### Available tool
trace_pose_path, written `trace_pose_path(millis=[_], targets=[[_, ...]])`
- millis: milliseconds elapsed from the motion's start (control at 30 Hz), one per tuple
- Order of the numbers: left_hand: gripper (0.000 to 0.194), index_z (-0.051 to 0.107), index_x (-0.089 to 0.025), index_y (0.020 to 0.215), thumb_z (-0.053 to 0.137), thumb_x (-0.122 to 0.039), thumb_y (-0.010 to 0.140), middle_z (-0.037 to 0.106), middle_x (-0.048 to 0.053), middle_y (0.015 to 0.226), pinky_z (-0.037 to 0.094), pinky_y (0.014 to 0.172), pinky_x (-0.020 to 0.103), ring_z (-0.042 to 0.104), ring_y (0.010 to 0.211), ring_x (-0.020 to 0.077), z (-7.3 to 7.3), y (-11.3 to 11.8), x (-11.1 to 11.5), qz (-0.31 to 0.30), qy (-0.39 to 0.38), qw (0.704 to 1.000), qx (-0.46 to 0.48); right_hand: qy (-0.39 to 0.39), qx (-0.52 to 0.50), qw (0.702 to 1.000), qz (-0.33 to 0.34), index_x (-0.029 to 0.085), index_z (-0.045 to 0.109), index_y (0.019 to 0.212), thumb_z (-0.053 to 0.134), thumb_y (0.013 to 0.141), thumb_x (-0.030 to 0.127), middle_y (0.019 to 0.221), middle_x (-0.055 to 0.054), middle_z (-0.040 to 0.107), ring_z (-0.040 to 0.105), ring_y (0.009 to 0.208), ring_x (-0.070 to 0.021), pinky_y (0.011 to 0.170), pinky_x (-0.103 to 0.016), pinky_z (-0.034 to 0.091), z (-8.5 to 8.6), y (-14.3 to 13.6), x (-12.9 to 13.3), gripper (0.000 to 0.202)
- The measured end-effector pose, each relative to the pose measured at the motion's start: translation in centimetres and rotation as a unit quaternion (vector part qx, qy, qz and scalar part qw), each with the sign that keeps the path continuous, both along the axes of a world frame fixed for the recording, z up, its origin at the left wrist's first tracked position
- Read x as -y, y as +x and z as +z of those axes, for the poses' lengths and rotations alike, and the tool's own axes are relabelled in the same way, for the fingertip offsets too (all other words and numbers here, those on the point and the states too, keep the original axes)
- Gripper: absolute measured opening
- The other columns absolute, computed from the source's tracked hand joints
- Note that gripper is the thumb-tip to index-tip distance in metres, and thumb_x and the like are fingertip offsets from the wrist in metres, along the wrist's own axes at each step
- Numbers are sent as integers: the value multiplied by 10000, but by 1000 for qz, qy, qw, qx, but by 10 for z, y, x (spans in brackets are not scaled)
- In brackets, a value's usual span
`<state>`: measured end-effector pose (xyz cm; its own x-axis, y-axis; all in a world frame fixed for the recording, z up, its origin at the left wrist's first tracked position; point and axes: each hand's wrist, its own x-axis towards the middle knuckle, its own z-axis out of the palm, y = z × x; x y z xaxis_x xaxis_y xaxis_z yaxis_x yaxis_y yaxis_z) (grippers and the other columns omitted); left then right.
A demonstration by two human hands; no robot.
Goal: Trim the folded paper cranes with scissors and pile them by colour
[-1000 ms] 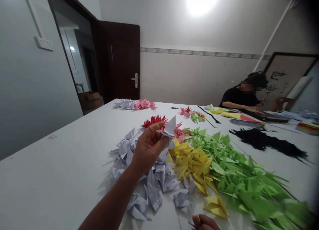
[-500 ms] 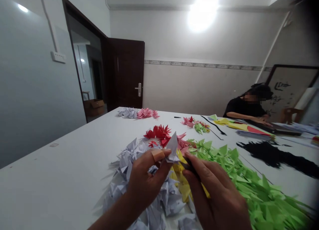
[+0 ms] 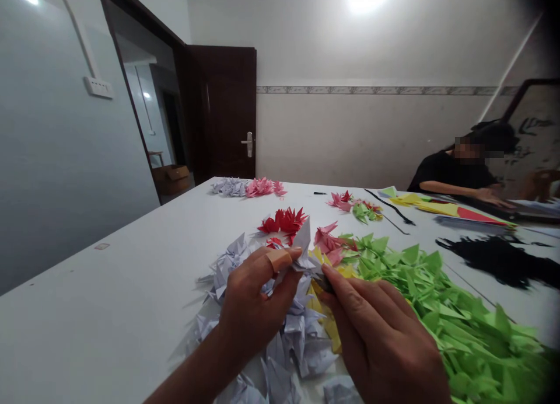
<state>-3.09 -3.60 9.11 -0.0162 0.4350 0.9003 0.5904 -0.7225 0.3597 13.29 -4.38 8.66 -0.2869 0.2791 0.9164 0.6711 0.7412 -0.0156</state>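
My left hand, with a tan band round one finger, pinches a white folded paper crane, one point of it standing up. Close against the crane's right side, my right hand is closed on a small dark tool. Most of that tool is hidden by the fingers, so its kind does not show. Beneath both hands lies a heap of white paper cranes, with yellow folded paper pieces between it and the green ones.
Green folded paper pieces cover the right side of the white table. Red pieces and pink pieces lie beyond my hands. Black strings are bunched at right. A person sits at the far right.
The whole view has shifted. My right hand has brought the dark tool's tip closer to the crane's right side. The crane stays pinched in my left hand, tilted slightly more.
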Motion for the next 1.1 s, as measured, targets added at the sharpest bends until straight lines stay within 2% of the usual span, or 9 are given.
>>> trace_pose_path(millis=[133,467,600,700,800,900,1033,1100], targets=[[244,630,-206,968,609,-58,776,702,10,861,563,702,204,648,752,92,-1,2,0,-8,6,1000,-18,-7,1,1000,-11,151,642,1147,534,898,152,850,-63,704,593,727,-178,697,-299,474,0,0,-1,271],[282,615,-222,1016,594,-61,786,697,28,898,574,724,251,654,799,117,-4,1,0,-18,3,999,-31,-15,11,1000,-11,161,656,1145,516,914,176,842,-62,706,586,702,-162,678,-279,477,-1,1,-2,271],[278,599,-205,1041,616,-116,778,690,54,946,568,763,279,649,860,141,-1,1,4,-30,-6,999,-37,-20,11,1000,-6,139,651,1137,515,909,163,859,-70,707,596,711,-164,680,-280,490,-2,1,-2,267],[219,597,-203,996,635,-161,784,683,45,903,558,743,274,638,834,136,-1,0,3,-45,-6,999,-19,-26,-2,1000,4,150,633,1159,531,896,156,888,-69,710,626,763,-174,706,-293,509,-2,3,0,282],[194,577,-211,929,628,-103,776,665,17,847,541,750,271,618,831,126,-3,-2,-2,-49,15,999,-12,-31,-25,999,2,189,610,1195,539,899,188,936,-67,711,649,802,-181,739,-308,527,0,10,2,304],[267,543,-212,937,585,-18,757,634,18,861,533,787,294,604,890,135,-6,-3,-7,-78,37,996,-2,-57,-47,997,5,210,603,1202,546,897,206,1010,-82,704,666,834,-187,741,-311,548,3,21,1,311],[403,493,-223,1041,531,34,733,617,42,943,539,814,330,616,934,159,-11,-3,-10,-139,56,989,-11,-82,-51,995,17,221,620,1181,535,903,235,1022,-84,709,683,849,-191,710,-298,577,8,29,-1,291],[441,485,-230,1089,532,27,733,622,52,967,541,827,338,622,940,168,-15,-3,-10,-135,50,990,-15,-90,-32,995,39,224,632,1162,523,909,244,1008,-74,715,690,839,-184,693,-280,584,10,30,0,276]])
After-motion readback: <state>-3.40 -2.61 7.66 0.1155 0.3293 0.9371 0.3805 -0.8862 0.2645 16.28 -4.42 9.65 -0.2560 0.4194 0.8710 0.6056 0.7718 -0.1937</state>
